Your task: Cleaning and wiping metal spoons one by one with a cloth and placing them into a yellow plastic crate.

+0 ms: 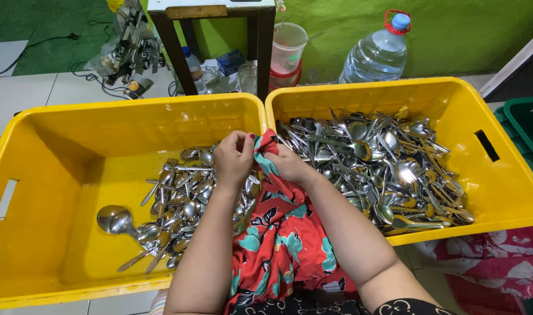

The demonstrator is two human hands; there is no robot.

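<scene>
My left hand (234,157) and my right hand (287,163) are bunched together on a red cloth with teal and black flowers (278,233), gripping its top end between the two bins. Whatever is wrapped inside the cloth is hidden. The left yellow bin (56,146) holds a smaller heap of steel spoons (182,201) and a ladle (116,220). The right yellow bin (500,175) is piled with several steel spoons and forks (383,163).
Behind the bins stand a large water bottle (376,55), stacked plastic tubs (287,49), a small bottle (193,67) and the legs of a dark table (263,46). A green crate (526,128) sits at the right edge. Red floral fabric (488,256) lies at lower right.
</scene>
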